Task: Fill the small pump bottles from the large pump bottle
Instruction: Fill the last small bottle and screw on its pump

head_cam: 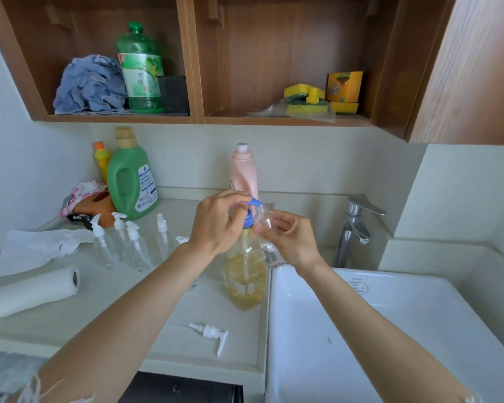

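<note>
Our left hand curled over the blue pump head of the large pump bottle, mid-counter; right hand pinched a small clear bottle under the spout. Spare small pump bottles stood at nine o'clock, a loose white pump at six.

Large clear pump bottle stands upright on the tabletop beside the sink, partly filled with amber liquid, blue pump head fitted. One small clear bottle, uncapped, is held tilted at the spout. Four capped small bottles stand left; one loose white pump lies in front.
</note>
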`<state>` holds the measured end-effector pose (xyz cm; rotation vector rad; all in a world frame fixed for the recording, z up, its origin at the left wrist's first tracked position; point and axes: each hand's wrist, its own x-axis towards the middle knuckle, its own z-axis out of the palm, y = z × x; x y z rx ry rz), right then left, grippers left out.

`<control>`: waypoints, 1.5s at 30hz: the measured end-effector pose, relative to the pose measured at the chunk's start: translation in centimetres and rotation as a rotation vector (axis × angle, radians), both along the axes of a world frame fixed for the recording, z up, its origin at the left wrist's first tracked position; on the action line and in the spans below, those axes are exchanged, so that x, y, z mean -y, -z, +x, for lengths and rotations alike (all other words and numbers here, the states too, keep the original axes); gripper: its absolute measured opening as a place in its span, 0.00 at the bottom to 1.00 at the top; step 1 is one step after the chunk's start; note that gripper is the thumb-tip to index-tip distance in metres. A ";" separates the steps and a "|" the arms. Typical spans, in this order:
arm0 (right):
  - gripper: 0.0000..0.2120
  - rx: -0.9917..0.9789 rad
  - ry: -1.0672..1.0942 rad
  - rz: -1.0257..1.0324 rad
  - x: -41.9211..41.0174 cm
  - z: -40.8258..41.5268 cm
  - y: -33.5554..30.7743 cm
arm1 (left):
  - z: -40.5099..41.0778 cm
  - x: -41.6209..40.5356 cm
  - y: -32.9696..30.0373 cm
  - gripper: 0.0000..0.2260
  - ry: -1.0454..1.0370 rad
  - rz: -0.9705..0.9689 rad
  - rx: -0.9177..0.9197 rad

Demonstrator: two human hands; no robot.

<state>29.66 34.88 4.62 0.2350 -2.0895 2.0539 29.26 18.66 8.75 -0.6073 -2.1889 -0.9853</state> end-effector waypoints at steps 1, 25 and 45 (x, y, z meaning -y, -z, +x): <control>0.12 -0.011 0.018 0.009 0.1 0.0 0.1 | -0.1 0.0 0.0 0.21 0.008 0.001 -0.001; 0.15 -0.053 0.200 0.107 1.3 1.5 -0.4 | -1.6 1.2 0.4 0.23 0.189 0.091 -0.005; 0.23 0.055 0.247 0.277 0.8 2.0 -1.7 | -1.9 1.8 1.1 0.21 0.227 0.042 -0.039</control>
